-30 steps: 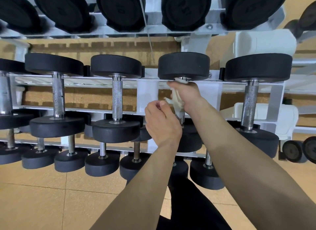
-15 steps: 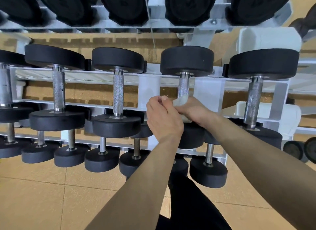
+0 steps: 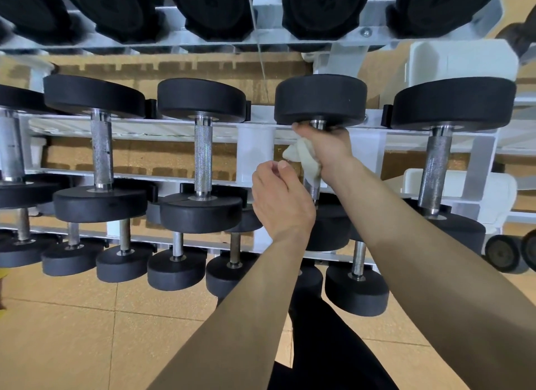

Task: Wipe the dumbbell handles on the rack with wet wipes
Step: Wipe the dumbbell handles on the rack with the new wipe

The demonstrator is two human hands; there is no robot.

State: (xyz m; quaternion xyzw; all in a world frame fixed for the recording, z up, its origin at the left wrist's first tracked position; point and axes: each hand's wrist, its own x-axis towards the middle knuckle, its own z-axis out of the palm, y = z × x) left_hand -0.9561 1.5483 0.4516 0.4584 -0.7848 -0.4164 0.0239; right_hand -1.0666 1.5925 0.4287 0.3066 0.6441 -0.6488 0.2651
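The dumbbell handle (image 3: pixel 314 186) being wiped lies on the middle tier of the rack (image 3: pixel 255 151). The right hand (image 3: pixel 324 146) is clamped round its far end, with the wet wipe (image 3: pixel 301 154) bunched between palm and steel. Just beyond the grip, touching the fingers, is the far head (image 3: pixel 320 99). On the near side of the grip a short run of bare knurled steel shows before the near head (image 3: pixel 327 227). A loose tail of wipe spills out on the grip's left.

To do this stroke well, I judge the grip should be snug all round the bar and travel its whole length toward the near head. A twist of the wrist would wet the underside of the knurling too. The loose tail is better tucked in, so more cloth meets metal.

The left hand (image 3: pixel 281 198), just left of the grip and nearer, has its fingers curled in with nothing visible in them. It could steady the near head, since the dumbbell may roll in its cradle. Well to the right of the grip waits the next handle (image 3: pixel 435 169).
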